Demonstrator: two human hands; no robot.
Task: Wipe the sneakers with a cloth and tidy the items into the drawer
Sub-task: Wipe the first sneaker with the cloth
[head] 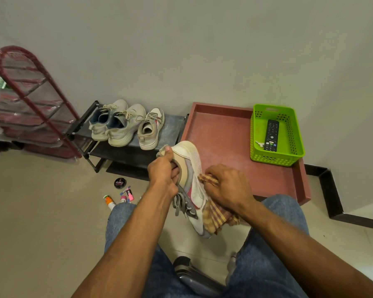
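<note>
the person is sitting with knees in jeans [271, 229] apart, both forearms reaching forward over the floor [41, 222]. the left hand [163, 172] is gripping the sneaker [192, 190] at its heel opening, fingers tucked inside the collar and thumb pressing on the outside, so this grip is clamped on the shoe. the sneaker is being held in the air between the knees, heel up and away, toe pointing down toward the body, laces hanging loose below the left hand. the right hand [228, 188] is bunching a yellow checked cloth [218, 218] against the shoe's side just right of the left grip, its fingers closed around the fabric; the rest of the cloth is draping down under the wrist, touching the shoe.

left of and below the left grip, a round black tin [120, 183] and some small bottles [121, 198] are lying on the floor. beyond the right grip a reddish tray [224, 130] is sitting, carrying a green basket [276, 136] at its far right corner with a remote [271, 135] inside. beyond the left grip, three more sneakers [125, 123] are standing side by side on a low dark rack [172, 127] against the wall. far to the left of that, a red wire stand [30, 100] is leaning.
</note>
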